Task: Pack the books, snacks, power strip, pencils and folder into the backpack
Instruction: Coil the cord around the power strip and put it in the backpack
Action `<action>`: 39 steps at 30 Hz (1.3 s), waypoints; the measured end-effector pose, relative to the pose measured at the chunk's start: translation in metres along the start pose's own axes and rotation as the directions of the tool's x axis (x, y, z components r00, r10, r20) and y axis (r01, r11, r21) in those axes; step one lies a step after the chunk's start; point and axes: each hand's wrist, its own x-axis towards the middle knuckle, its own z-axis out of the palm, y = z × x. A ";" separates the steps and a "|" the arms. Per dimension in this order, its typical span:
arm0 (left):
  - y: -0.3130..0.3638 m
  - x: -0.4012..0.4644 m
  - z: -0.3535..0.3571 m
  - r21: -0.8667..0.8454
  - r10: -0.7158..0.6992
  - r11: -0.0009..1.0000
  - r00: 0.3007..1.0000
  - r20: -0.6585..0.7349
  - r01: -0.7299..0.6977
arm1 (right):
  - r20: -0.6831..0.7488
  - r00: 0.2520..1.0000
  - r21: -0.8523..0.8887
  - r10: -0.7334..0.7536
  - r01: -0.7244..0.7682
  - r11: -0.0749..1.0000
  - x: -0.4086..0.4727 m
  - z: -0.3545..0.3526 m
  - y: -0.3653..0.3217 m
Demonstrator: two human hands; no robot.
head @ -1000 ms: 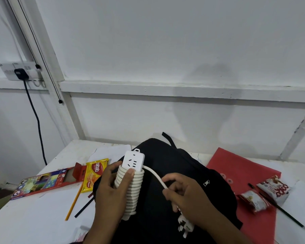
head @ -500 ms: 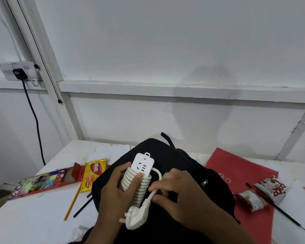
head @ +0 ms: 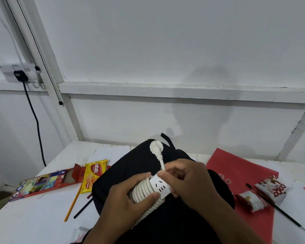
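- White table (head: 34, 224) against a white panelled wall; wall socket (head: 12, 73) upper left with a black cable hanging down.
- Lower centre: left hand (head: 125, 199) grips the cord-wrapped power strip (head: 158, 186) over the black backpack (head: 130, 166).
- Right hand (head: 187, 180) pinches the cord by the plug (head: 156, 147).
- Red folder (head: 236, 166) lies right, wafer pack (head: 94, 175) left.

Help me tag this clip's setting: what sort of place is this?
Probably a plain study or work corner indoors: a white table set against bare white panelled walls, a wall socket with a black plug in it, and school supplies around a black backpack, such as a coloured pencil box and red folder.
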 end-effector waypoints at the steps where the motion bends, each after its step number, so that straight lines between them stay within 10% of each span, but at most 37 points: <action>1: 0.001 -0.001 0.000 -0.001 0.001 1.000 1.000 0.013 0.000 | -0.023 1.000 -0.061 -0.015 0.013 0.998 0.001 0.001 0.002; 9: 0.007 -0.004 0.005 -0.053 -0.032 0.998 0.996 0.089 0.037 | -0.051 0.995 -0.171 -0.082 0.072 0.983 -0.003 0.009 0.022; 18: 0.013 -0.007 0.005 -0.181 -0.113 0.975 0.990 0.082 0.126 | 0.113 0.993 0.256 -0.034 0.004 0.967 -0.013 0.012 0.038; 39: 0.017 -0.005 0.010 -0.341 -0.227 0.914 0.974 0.022 0.220 | 0.043 0.976 0.496 0.214 -0.207 0.843 -0.037 0.060 0.040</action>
